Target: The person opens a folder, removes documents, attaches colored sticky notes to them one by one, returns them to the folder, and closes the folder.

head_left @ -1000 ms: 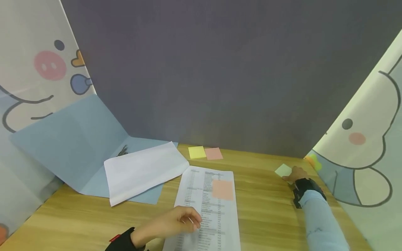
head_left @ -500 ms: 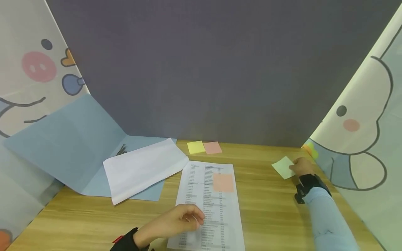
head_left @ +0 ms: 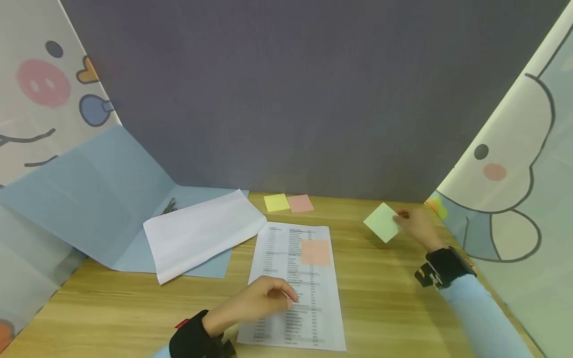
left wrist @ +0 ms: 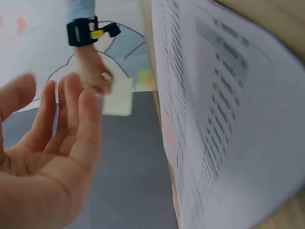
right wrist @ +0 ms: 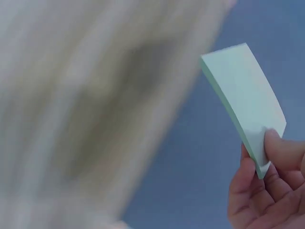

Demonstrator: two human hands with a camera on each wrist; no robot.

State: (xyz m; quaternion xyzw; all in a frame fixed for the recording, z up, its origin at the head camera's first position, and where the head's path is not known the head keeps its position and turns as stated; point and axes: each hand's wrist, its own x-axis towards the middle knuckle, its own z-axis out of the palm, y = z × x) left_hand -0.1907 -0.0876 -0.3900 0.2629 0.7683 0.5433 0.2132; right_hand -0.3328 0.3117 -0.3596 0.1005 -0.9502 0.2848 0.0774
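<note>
My right hand [head_left: 417, 226] pinches a pale green sticky note pad [head_left: 382, 223] by one corner, thumb on top and fingers below. In the right wrist view the green pad [right wrist: 245, 98] shows a stack of sheets along its edge. My left hand [head_left: 259, 300] hovers over the lower part of a printed sheet [head_left: 293, 318], with its fingers loosely bent and nothing between them. A square orange sticky note [head_left: 315, 252] lies on the upper right of that sheet. From the left wrist the relaxed left hand [left wrist: 62, 148] appears beside the tilted-looking page.
A yellow sticky note pad [head_left: 276, 202] and a pink one [head_left: 300, 203] lie side by side near the grey back panel [head_left: 286, 99]. At the left, a blue folder [head_left: 98, 194] stands open, holding a white sheet [head_left: 203, 233] and a small dark metal item [head_left: 169, 206].
My right hand has lifted the green pad and brought it left, off the table's right side. The left hand stays over the printed sheet, shifting slightly to the right in view.
</note>
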